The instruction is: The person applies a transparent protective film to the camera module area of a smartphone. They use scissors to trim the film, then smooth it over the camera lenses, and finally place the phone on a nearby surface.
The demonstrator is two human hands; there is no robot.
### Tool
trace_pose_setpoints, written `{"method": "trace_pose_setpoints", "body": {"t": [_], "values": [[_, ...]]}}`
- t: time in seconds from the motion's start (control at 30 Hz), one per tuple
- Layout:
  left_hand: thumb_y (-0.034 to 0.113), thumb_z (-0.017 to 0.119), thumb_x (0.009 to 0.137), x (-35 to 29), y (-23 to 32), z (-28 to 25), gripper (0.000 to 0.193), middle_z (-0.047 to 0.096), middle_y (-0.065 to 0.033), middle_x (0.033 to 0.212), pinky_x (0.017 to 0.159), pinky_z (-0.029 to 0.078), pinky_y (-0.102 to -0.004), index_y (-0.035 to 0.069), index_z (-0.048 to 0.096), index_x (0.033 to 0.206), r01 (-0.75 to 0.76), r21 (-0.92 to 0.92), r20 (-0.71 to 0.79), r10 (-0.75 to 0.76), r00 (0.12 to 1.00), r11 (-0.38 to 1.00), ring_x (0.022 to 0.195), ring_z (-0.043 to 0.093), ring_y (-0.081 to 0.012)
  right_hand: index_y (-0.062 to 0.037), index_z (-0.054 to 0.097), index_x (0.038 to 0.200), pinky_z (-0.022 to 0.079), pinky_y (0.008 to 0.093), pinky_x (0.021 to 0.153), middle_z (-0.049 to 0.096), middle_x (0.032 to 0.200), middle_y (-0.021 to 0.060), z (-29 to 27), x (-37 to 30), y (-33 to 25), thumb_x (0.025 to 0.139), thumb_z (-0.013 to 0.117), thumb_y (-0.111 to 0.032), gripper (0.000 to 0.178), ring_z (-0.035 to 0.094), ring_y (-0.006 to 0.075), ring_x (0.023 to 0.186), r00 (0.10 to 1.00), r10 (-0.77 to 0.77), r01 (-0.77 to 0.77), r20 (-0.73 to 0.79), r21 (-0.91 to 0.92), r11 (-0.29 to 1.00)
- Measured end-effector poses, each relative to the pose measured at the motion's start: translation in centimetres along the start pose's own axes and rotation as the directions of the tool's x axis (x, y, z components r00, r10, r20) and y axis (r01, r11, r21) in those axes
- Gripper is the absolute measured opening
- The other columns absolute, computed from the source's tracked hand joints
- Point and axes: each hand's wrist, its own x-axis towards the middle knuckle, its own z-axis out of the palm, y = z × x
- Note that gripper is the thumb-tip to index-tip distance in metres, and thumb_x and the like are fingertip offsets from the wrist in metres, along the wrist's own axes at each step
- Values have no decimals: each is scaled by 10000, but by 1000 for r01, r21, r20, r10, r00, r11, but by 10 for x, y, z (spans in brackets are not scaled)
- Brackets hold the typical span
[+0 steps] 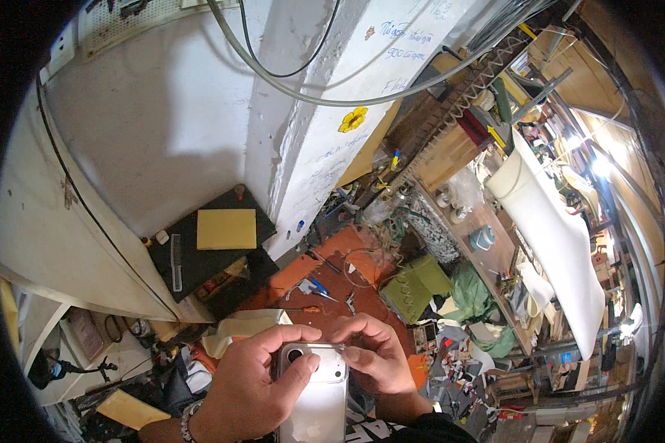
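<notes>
At the lower middle, near my body, a silver-white smartphone (314, 410) in a transparent case has its back and round camera lens facing up. My left hand (255, 376) is closed on its left side, with the thumb across the back beside the lens and the forefinger over the top edge. At the phone's upper right corner, my right hand (377, 358) is closed, thumb and bent forefinger pinching the case edge. A beaded bracelet (190, 422) circles my left wrist.
Ahead on the left stands a black cabinet (192, 269) bearing a yellow pad (227, 229). Tools lie on a reddish-brown surface (310, 295) beyond my hands. Scraps (458, 384) are heaped at right, below a bench (488, 236). A hose (303, 97) hangs across the top, before a white pillar (332, 81).
</notes>
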Motion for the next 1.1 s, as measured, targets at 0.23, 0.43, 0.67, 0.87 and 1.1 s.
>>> {"method": "trace_pose_setpoints", "body": {"t": [0.23, 0.43, 0.67, 0.87, 1.1], "values": [[63, 650, 985, -3, 1, -3, 294, 701, -131, 1139, 874, 537, -264, -69, 619, 1246, 14, 27, -3, -13, 1000, 1000, 996, 644, -100, 13, 647, 1170, 464, 327, 952, 651, 1150, 76, -4, 1, 4, 932, 672, -130, 279, 616, 164, 1058, 997, 78, -79, 6, 75, 994], [74, 665, 976, -6, 2, 1, 293, 704, -90, 1061, 821, 527, -239, -60, 627, 1234, 7, 36, -36, -6, 999, 999, 925, 628, -68, 3, 650, 1163, 474, 315, 935, 656, 1140, 67, -2, 1, 2, 942, 675, -65, 233, 614, 145, 1049, 999, 37, -38, 32, 19, 999], [69, 669, 968, -13, 5, 3, 280, 684, -46, 982, 760, 509, -222, -49, 641, 1221, 60, 88, -46, -57, 997, 994, 858, 599, -46, -1, 647, 1156, 493, 285, 874, 647, 1131, 53, 1, -2, 0, 943, 682, -16, 216, 613, 118, 1002, 999, 1, 2, 45, -47, 999], [67, 672, 962, -15, 5, 6, 290, 683, -35, 955, 748, 505, -219, -42, 646, 1230, 58, 38, -76, -55, 996, 998, 829, 599, -43, 7, 646, 1154, 507, 273, 798, 650, 1100, 50, 1, -3, 2, 936, 673, -12, 220, 622, 106, 929, 1000, 1, 0, 25, -69, 998], [106, 672, 964, -21, 9, 7, 306, 681, -27, 927, 739, 501, -216, -30, 647, 1237, 86, 103, -85, -77, 993, 991, 821, 602, -45, 21, 642, 1165, 511, 257, 706, 669, 986, 51, 2, -5, 2, 966, 610, -91, 230, 628, 100, 805, 998, 54, -55, 19, 16, 998]]}}
